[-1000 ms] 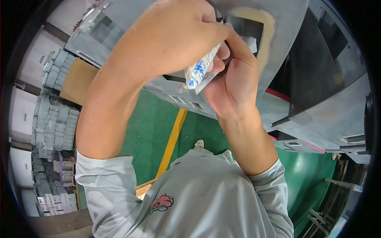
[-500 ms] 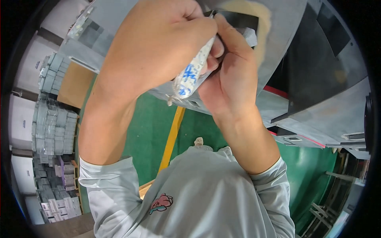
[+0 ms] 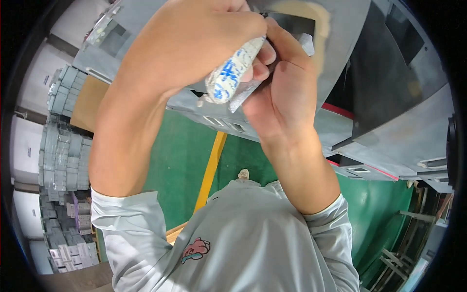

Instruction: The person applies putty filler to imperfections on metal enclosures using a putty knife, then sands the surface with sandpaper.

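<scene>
So the white tube with blue print (image 3: pixel 232 73) has swung round compared with a second ago: back then it lay more across the hands with its end poking out to the side, now it stands steeper, its crimped tail hanging just below the left hand (image 3: pixel 194 44) and its top end tucked up against the fingers. Left hand is wrapped tight around it, fingers fully curled, so it's clearly the one doing the holding. The right hand (image 3: pixel 282 92) sits touching the tube's right side, fingers bent and pinched in close at the top end; can't tell exactly what they've got hold of up there, maybe a cap or nozzle, it's hidden. Both hands are raised right in front of the big grey metal housing (image 3: pixel 340 68), with the tube just below its tan-edged opening (image 3: pixel 318 29). My read is the tube's being turned and lined up, grip getting sorted. Green floor (image 3: pixel 180 160) with a yellow line (image 3: pixel 210 168) is way below the tube.
</scene>
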A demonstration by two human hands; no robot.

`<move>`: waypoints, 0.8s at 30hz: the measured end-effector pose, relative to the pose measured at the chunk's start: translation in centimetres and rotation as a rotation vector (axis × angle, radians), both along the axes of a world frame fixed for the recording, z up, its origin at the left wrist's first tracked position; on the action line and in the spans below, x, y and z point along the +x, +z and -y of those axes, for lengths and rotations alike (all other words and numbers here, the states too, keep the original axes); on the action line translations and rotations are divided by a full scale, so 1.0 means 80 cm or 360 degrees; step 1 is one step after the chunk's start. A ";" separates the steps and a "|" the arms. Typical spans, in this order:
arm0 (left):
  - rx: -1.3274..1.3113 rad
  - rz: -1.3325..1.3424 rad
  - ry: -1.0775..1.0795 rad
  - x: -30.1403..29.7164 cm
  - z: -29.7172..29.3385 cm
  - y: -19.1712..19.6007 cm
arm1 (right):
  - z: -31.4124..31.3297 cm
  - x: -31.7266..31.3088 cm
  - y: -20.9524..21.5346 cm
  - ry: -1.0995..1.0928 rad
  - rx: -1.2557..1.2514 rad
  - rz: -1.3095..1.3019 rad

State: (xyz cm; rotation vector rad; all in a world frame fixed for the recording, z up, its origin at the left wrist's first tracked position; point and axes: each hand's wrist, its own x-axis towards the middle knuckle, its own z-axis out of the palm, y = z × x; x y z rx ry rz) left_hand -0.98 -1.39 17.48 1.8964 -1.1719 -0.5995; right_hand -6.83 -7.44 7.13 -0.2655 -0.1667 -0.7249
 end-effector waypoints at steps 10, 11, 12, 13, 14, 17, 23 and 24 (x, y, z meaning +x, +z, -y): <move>-0.0374 -0.0767 -0.0057 0.018 -0.007 -0.048 | 0.002 -0.004 -0.005 -0.0096 -0.0090 -0.0064; -0.0402 -0.0671 -0.0056 0.015 -0.007 -0.049 | 0.003 -0.004 -0.005 -0.0099 -0.0047 -0.0168; -0.0414 -0.0586 -0.0035 0.014 -0.007 -0.048 | 0.003 -0.005 -0.005 -0.0096 -0.0105 -0.0043; -0.0480 -0.0497 -0.0096 0.013 -0.007 -0.047 | 0.004 -0.005 -0.005 -0.0109 -0.0121 -0.0047; -0.0421 -0.0504 -0.0022 0.013 -0.005 -0.046 | 0.005 -0.005 -0.004 -0.0118 -0.0137 -0.0049; -0.0422 -0.0557 -0.0021 0.011 -0.003 -0.045 | 0.007 -0.005 -0.003 -0.0113 -0.0169 -0.0082; -0.0466 -0.0614 0.0076 0.002 -0.006 -0.054 | 0.011 -0.008 -0.003 -0.0120 -0.0114 -0.0137; -0.0479 -0.0579 0.0080 0.002 -0.005 -0.055 | 0.012 -0.009 -0.003 -0.0110 -0.0148 -0.0123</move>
